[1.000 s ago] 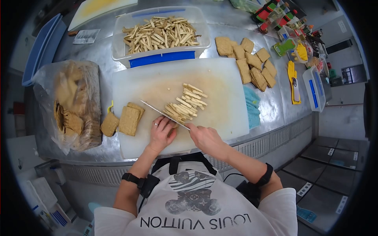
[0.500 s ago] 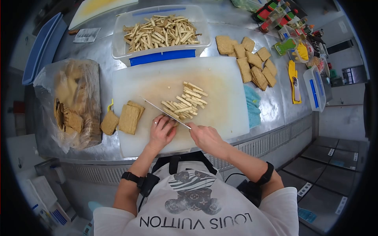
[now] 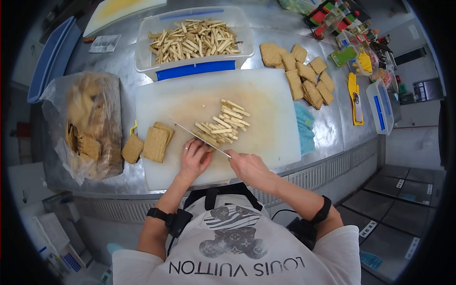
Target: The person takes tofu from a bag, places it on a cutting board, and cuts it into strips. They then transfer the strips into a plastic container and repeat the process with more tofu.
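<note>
My right hand (image 3: 248, 166) is wrapped round the handle of a kitchen knife (image 3: 199, 137), its blade slanting up and left over the white cutting board (image 3: 266, 142). Curled fingers of my left hand (image 3: 192, 159) press a brown tofu slab (image 3: 205, 147) against the board, close beside the blade; the hand and knife partly hide this slab. Beyond the blade lie cut tofu strips (image 3: 230, 117), pale inside with brown edges. Left of my left hand, stacked whole tofu slabs (image 3: 156, 144) rest on the board, and another slab (image 3: 132, 148) lies by its left edge.
A clear plastic bin (image 3: 195, 66) of cut strips stands behind the board. More slabs (image 3: 308, 73) lie at the right, near a teal cloth (image 3: 305, 127). An open plastic bag (image 3: 90, 126) of slabs sits left. Yellow gloves (image 3: 354, 97) and bottles (image 3: 327, 23) are farther right.
Very little differs. My hands and the knife have shifted only slightly, with the blade still against the slab; the cut strips lie as before.
</note>
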Motion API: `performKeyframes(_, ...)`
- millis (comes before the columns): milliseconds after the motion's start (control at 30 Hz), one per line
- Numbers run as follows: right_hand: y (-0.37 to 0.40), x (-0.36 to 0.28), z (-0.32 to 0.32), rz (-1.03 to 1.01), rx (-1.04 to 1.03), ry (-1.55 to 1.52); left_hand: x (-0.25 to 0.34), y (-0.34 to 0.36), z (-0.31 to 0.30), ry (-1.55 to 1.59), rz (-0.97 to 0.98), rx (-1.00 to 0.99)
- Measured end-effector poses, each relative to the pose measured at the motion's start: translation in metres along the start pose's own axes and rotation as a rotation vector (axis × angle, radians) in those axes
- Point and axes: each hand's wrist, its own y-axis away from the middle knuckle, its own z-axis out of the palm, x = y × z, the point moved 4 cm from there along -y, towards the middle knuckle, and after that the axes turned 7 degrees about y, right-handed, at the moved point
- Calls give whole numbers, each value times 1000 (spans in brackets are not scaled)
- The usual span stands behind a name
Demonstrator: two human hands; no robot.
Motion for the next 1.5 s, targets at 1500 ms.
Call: performKeyframes(1500,10,12,-2,59,25,103,-6,-16,5,1,45,-36)
